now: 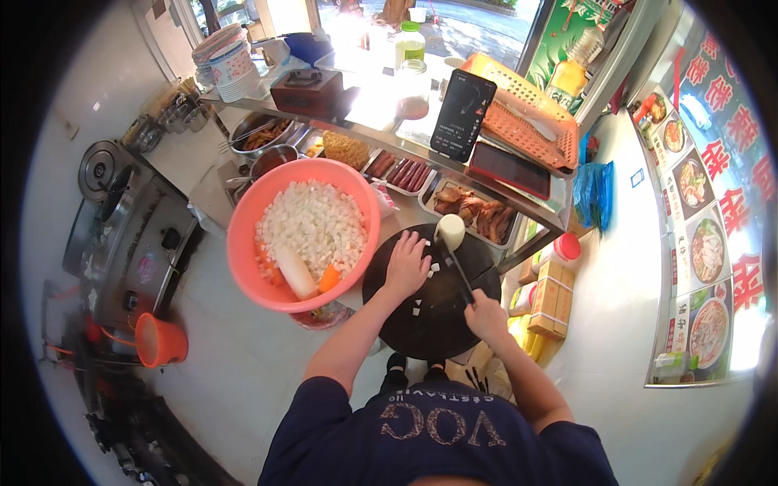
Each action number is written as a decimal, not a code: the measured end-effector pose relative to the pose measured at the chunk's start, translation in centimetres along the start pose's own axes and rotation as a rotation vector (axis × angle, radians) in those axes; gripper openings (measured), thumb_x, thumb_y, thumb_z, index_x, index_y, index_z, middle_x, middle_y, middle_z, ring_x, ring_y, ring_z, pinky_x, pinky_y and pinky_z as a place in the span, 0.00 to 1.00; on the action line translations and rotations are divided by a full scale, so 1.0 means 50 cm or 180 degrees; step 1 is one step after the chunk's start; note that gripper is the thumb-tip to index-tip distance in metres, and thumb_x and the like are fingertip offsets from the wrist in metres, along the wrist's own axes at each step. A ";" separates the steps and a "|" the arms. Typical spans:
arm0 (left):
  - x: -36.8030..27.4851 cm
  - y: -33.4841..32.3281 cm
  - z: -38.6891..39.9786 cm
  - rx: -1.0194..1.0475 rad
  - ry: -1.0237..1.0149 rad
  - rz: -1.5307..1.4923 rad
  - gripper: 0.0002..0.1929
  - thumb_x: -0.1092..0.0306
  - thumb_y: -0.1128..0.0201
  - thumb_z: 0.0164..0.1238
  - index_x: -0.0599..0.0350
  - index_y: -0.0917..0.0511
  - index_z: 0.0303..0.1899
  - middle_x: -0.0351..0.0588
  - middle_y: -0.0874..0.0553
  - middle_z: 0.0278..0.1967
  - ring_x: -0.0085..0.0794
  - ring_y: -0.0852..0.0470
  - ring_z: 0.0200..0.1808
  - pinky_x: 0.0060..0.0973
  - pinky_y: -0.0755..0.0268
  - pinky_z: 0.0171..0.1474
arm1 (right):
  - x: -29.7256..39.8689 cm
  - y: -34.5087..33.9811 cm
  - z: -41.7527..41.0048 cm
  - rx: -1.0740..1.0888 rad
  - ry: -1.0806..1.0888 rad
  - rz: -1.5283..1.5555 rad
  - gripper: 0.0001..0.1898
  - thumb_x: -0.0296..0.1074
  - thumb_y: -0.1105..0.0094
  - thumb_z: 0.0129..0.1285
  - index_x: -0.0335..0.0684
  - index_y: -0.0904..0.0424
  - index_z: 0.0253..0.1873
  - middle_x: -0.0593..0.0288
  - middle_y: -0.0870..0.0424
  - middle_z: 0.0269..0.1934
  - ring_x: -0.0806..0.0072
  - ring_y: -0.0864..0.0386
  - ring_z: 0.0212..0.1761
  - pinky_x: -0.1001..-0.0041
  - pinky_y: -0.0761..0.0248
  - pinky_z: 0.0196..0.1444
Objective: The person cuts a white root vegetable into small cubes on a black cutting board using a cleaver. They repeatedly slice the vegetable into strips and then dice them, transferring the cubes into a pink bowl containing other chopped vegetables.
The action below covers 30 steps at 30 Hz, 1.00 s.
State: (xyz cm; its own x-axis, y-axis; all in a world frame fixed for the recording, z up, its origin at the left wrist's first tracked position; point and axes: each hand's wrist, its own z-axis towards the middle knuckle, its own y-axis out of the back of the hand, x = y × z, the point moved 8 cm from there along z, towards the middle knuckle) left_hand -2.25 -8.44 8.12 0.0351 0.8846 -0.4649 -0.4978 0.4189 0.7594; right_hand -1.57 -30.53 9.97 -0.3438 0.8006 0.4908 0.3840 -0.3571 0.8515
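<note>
My right hand (487, 316) grips the handle of a kitchen knife (457, 267), whose blade reaches across the round dark chopping board (413, 334). At the blade's far end, near the board's back edge, is a thick piece of peeled white radish (451, 227). My left hand (406, 266) rests palm down over the board's left side, fingers slightly spread, with nothing seen in it. Several small white cubes (433, 268) lie scattered between my hands. Left of the board, a pink plastic basin (243, 267) contains diced white radish (313, 222), a long peeled radish (296, 271) and orange carrot pieces (329, 278).
Behind the board, metal trays hold sausages (409, 175) and cooked meat (474, 209). A raised shelf carries an upright phone (463, 115), a second phone (509, 169), an orange basket (529, 130) and a wooden box (307, 91). Cardboard boxes (550, 297) stand at right, an orange bucket (160, 340) at left.
</note>
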 end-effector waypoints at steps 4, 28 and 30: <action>0.073 -0.157 0.008 0.1186 0.0887 0.0388 0.34 0.50 0.33 0.71 0.62 0.28 0.72 0.58 0.35 0.79 0.51 0.44 0.83 0.55 0.52 0.82 | -0.007 -0.055 0.019 -0.0029 -0.0048 -0.0330 0.10 0.39 0.43 0.72 0.38 0.27 0.46 0.39 0.12 0.37 0.40 0.13 0.42 0.44 0.21 0.47; 0.020 -0.084 -0.201 0.0783 0.0467 0.0051 0.44 0.41 0.30 0.67 0.57 0.33 0.77 0.67 0.38 0.78 0.64 0.45 0.82 0.56 0.49 0.81 | -0.155 -0.207 -0.069 0.1824 -0.1147 0.3073 0.08 0.28 0.40 0.70 0.36 0.26 0.50 0.58 0.18 0.31 0.69 0.16 0.23 0.69 0.19 0.28; 0.000 -0.096 -0.199 0.0522 0.0568 0.0016 0.39 0.43 0.31 0.69 0.61 0.28 0.73 0.67 0.31 0.75 0.63 0.40 0.80 0.56 0.49 0.81 | -0.131 -0.232 -0.075 0.2033 -0.1186 0.3097 0.11 0.28 0.41 0.72 0.37 0.29 0.54 0.56 0.17 0.34 0.64 0.13 0.29 0.65 0.16 0.32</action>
State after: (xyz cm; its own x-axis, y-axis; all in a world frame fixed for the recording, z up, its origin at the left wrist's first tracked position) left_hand -8.49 -12.51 -0.08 -0.1279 0.8426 -0.5230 -0.3497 0.4552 0.8189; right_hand -6.97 -33.45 -2.41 0.5481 0.4575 0.7002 0.7319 -0.6675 -0.1368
